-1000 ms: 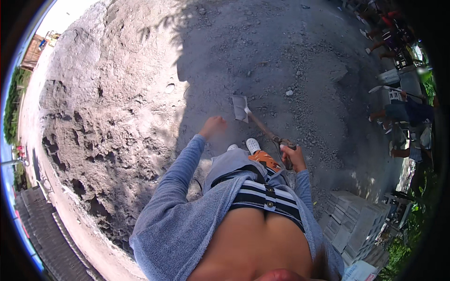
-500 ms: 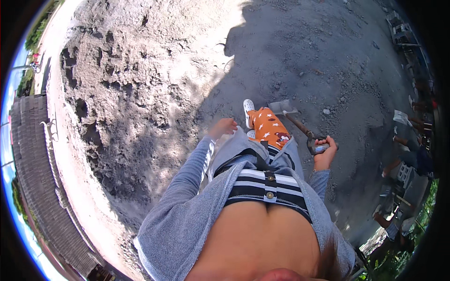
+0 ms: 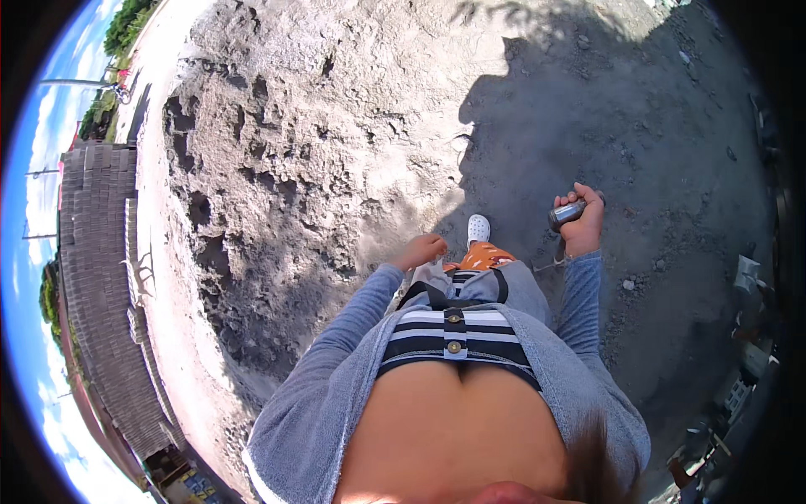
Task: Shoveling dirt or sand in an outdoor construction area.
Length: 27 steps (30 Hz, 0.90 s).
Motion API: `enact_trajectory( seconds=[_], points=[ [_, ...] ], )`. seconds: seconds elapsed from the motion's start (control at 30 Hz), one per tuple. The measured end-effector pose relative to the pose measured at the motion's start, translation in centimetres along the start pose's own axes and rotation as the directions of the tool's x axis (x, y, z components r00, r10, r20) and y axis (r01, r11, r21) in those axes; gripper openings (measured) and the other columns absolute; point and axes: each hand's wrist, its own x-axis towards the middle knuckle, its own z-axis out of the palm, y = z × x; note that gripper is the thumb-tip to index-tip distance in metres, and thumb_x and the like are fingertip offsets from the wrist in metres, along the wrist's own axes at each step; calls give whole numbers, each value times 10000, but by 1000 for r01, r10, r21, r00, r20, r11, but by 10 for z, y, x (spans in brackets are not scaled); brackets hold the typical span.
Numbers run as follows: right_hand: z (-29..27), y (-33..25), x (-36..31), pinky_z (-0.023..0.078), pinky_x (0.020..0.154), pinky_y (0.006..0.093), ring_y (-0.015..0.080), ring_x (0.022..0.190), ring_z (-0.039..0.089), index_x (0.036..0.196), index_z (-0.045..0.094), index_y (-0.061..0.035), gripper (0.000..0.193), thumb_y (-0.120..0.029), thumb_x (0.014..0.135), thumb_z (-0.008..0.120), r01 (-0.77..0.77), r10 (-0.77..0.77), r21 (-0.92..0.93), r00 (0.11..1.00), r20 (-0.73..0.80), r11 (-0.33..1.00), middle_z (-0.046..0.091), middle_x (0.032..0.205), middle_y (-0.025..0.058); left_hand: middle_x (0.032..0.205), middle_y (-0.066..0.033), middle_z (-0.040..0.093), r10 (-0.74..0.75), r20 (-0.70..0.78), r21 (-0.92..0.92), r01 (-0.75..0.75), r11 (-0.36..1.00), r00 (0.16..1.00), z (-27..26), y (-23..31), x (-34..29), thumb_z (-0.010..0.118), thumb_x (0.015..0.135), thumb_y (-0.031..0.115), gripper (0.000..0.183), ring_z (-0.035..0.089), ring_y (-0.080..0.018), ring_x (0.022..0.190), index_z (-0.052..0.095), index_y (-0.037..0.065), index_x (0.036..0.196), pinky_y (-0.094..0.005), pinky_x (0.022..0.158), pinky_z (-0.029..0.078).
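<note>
My right hand (image 3: 583,225) is closed around the grey grip of a shovel (image 3: 567,212), held out to the right over shaded ground. Only the grip and a bit below it show; the blade is out of sight. On the left, my left hand (image 3: 423,251) hangs in front of my body with its fingers curled. Grey cloth lies just below it, and I cannot make out whether the fingers hold anything. Between the hands, a white clog (image 3: 478,228) and an orange patterned trouser leg (image 3: 483,256) show on the ground.
Rough, pitted pale soil (image 3: 336,126) spreads ahead and left, partly sunlit. A long stack of grey roof tiles or bricks (image 3: 101,277) stands beyond a pale path at far left. Pale blocks (image 3: 739,395) and other dim objects line the right edge.
My right hand has moved forward with the shovel, and its blade, visible before, no longer shows. My left hand has shifted slightly right and down in view. The whole view has turned leftward.
</note>
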Motion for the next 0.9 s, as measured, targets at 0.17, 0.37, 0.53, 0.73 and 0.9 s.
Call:
enact_trajectory(
  seconds=[0.17, 0.37, 0.53, 0.73, 0.9],
  points=[
    [106, 32, 5, 442, 643, 337, 151, 530, 458, 624, 446, -107, 175, -81, 717, 593, -145, 160, -109, 977, 142, 983, 450, 569, 8, 976, -99, 617, 81, -350, -40, -101, 994, 933, -64, 21, -3, 386, 890, 204, 297, 592, -168, 841, 568, 27, 1045, -295, 756, 465],
    [222, 81, -3, 431, 590, 333, 179, 535, 446, 635, 441, -89, 147, -68, 722, 558, -254, 331, -214, 763, 554, 943, 439, 580, 35, 975, -118, 616, -105, -333, -591, -120, 798, 937, -128, 82, -1, 360, 906, 155, 295, 599, -174, 846, 556, -3, 1059, -263, 758, 475],
    [313, 131, -4, 394, 566, 356, 209, 570, 457, 706, 476, -64, 62, -46, 678, 529, -244, 266, -121, 742, 615, 962, 467, 619, 67, 1035, -119, 607, -86, -693, -537, -434, 723, 716, -215, 127, -5, 306, 910, 260, 389, 584, -187, 898, 521, 4, 1109, -309, 845, 430],
    [386, 216, 41, 409, 670, 375, 204, 619, 463, 752, 482, -100, 89, -113, 669, 514, -346, 247, -68, 505, 827, 936, 459, 656, 47, 987, -150, 594, 239, -931, -23, -696, 718, 277, -325, 189, -40, 299, 864, 252, 401, 556, -225, 960, 553, -32, 989, -346, 899, 394],
    [434, 307, 108, 418, 637, 332, 186, 613, 474, 739, 491, -83, 105, -157, 667, 511, -305, 271, -110, 555, 786, 946, 475, 642, 45, 965, -163, 590, 507, -846, 357, -529, 770, 167, -376, 194, -5, 341, 810, 155, 328, 547, -251, 954, 567, -29, 961, -356, 907, 372]
  ],
)
